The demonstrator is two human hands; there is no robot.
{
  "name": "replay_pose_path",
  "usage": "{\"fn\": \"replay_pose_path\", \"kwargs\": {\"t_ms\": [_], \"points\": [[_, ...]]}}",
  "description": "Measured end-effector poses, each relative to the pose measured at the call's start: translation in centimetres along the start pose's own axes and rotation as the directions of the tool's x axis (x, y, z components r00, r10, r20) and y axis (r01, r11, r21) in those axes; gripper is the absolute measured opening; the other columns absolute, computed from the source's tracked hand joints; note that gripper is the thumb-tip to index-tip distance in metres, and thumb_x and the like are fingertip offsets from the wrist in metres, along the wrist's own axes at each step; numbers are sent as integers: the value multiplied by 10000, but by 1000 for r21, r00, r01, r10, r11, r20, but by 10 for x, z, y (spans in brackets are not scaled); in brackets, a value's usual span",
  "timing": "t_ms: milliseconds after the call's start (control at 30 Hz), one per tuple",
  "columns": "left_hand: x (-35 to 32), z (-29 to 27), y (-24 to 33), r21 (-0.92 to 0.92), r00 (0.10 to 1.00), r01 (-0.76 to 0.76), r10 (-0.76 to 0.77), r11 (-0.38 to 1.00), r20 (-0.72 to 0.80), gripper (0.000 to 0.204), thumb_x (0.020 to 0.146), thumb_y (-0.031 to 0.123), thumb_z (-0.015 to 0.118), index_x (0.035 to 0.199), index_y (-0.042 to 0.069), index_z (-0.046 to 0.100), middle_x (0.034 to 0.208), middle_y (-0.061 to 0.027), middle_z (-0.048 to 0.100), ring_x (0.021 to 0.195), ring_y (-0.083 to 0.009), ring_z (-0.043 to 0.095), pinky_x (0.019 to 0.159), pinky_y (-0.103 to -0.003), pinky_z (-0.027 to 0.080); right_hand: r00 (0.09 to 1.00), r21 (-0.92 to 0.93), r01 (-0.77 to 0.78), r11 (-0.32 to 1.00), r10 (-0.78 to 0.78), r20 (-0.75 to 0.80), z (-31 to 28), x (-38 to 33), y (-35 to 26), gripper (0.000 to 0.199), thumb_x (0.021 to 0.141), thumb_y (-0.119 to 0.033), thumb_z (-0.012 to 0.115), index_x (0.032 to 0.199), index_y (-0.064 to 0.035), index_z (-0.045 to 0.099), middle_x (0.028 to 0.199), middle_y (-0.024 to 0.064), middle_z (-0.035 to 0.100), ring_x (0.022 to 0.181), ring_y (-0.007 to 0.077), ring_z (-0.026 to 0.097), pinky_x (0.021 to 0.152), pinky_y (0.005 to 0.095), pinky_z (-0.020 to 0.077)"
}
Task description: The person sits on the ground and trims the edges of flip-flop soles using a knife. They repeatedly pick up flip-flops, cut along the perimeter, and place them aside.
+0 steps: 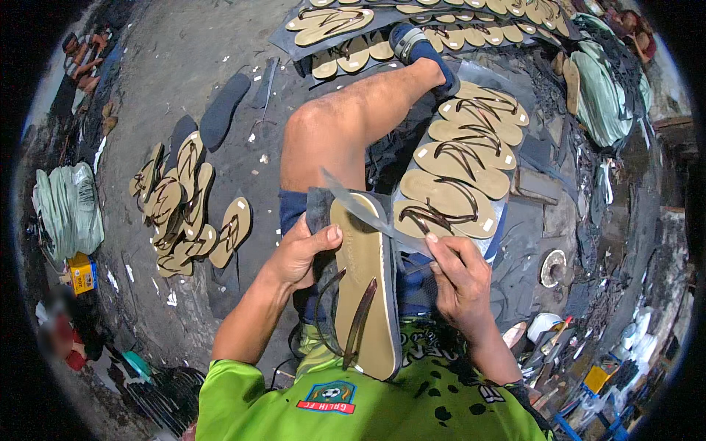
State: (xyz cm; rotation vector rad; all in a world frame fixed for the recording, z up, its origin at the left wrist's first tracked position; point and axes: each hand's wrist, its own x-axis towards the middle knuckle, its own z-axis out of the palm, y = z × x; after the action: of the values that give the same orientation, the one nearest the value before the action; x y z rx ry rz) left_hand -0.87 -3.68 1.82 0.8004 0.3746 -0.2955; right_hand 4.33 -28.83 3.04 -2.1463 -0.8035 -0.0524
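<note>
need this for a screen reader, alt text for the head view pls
A seated person's left hand steadies a tan flip-flop sandal on their lap while the right hand holds a blade against it. Finished sandals lie overlapped alongside.

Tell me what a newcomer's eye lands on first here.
At the centre, the left hand grips the edge of a tan foam flip-flop sandal with a dark strap lying on the person's lap, while the right hand holds a thin grey blade across its toe end. To the right, a row of finished tan sandals overlaps beside the bare leg, and a loose pile of tan sandals lies on the dark floor at left.
</note>
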Motion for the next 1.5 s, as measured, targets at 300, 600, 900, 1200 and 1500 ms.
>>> {"fn": "replay_pose_path", "kwargs": {"t_ms": [300, 600, 900, 1200, 1500], "points": [[7, 0, 11, 61, 993, 90, -85, 994, -80, 631, 748, 218, 766, 1275, 38, 468, 1125, -91, 629, 1031, -219, 621, 915, -379, 495, 960, -27, -37, 999, 43, 277, -27, 55, -10, 509, 772, -47, 692, 1253, -188, 602, 855, 72, 589, 710, 271, 603, 609, 355, 501], [8, 7, 18, 93, 996, 86, -86, 992, -5, 368, 790, 113, 717, 1127, -2, 625, 1016, -58, 676, 938, -140, 617, 867, -302, 477, 791, 83, -71, 994, 6, 612, -59, 104, -6, 467, 811, -91, 665, 1262, -185, 587, 807, 78, 573, 692, 289, 580, 595, 373, 478], [10, 19, 26, 220, 983, 176, -183, 960, 12, 356, 789, 90, 730, 1117, -13, 640, 1039, -66, 670, 956, -160, 608, 904, -311, 457, 630, 153, 11, 988, -126, 767, -57, 147, -6, 410, 855, -73, 558, 1263, -107, 570, 847, 126, 598, 788, 337, 588, 675, 391, 480], [20, 56, 125, 711, 572, -590, 819, 383, 34, 333, 829, 168, 616, 1117, 41, 510, 969, -98, 604, 913, -193, 583, 845, -330, 474, 942, 318, -251, 914, 156, 296, -67, 77, -1, 479, 875, 38, 433, 1324, -96, 536, 898, 162, 575, 843, 290, 582, 806, 348, 454], [26, 117, -68, -431, 832, -499, 277, 752, -480, 290, 957, 241, 538, 1214, 108, 530, 1119, -42, 651, 968, -176, 642, 869, -373, 524, 992, 256, -34, 966, 65, -111, -11, 0, -1, 587, 762, 87, 579, 1317, -98, 532, 962, 152, 594, 814, 326, 615, 723, 380, 498]]}}
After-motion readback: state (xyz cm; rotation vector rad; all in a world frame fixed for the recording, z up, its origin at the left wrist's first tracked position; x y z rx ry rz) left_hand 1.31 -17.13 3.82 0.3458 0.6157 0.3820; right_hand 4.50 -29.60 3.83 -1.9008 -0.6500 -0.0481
